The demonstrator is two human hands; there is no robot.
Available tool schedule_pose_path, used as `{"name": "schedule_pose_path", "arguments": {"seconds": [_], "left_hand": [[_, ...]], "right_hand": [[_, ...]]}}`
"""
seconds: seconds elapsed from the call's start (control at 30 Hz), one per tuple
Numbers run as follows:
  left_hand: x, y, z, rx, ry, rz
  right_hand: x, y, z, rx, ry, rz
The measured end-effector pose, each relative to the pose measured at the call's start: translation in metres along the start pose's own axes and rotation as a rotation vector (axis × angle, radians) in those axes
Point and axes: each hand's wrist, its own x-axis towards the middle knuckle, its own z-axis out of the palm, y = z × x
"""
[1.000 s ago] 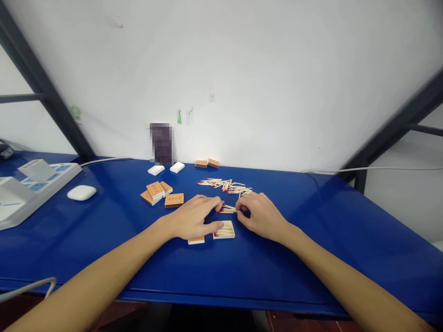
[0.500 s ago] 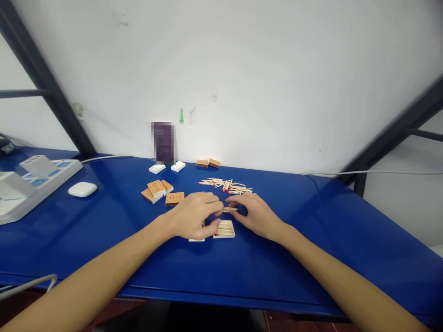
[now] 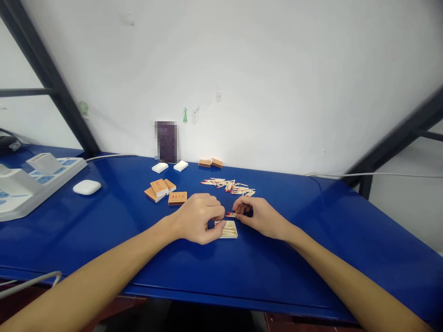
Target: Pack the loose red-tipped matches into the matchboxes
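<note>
My right hand (image 3: pixel 258 216) pinches a few red-headed matches (image 3: pixel 230 215) between thumb and fingers, their heads pointing left. Just below them lies a white matchbox tray (image 3: pixel 236 235) with matches (image 3: pixel 228 228) inside. My left hand (image 3: pixel 200 219) is curled at the tray's left end, thumb over its edge and apart from the index finger. No object shows in its grip, and its palm side is partly hidden. A loose pile of matches (image 3: pixel 228 185) is spread beyond both hands.
Left of my left hand are a closed matchbox (image 3: pixel 177 198) and several stacked matchboxes (image 3: pixel 159 188). Two white trays (image 3: pixel 160 168) and two orange boxes (image 3: pixel 204 163) sit by the wall. A white earbud case (image 3: pixel 86 187) and power strip (image 3: pixel 41 184) are far left.
The matches in my right hand have swung so their red heads now point left. My right hand has shifted slightly right and down. The left thumb remains by the tray; the view moved slightly.
</note>
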Motion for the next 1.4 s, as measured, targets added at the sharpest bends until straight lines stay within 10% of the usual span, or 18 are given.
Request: {"name": "schedule_pose_path", "arguments": {"seconds": [0.4, 0.7, 1.4], "left_hand": [[0.0, -0.001, 0.0, 0.001, -0.02, -0.039], [0.004, -0.02, 0.015, -0.342, -0.205, -0.603], [0.009, -0.021, 0.027, -0.118, -0.294, -0.553]], "right_hand": [[-0.001, -0.002, -0.001, 0.009, -0.03, -0.01], [0.0, 0.0, 0.01, -0.045, 0.059, -0.083], [0.005, -0.003, 0.018, -0.188, 0.099, -0.174]]}}
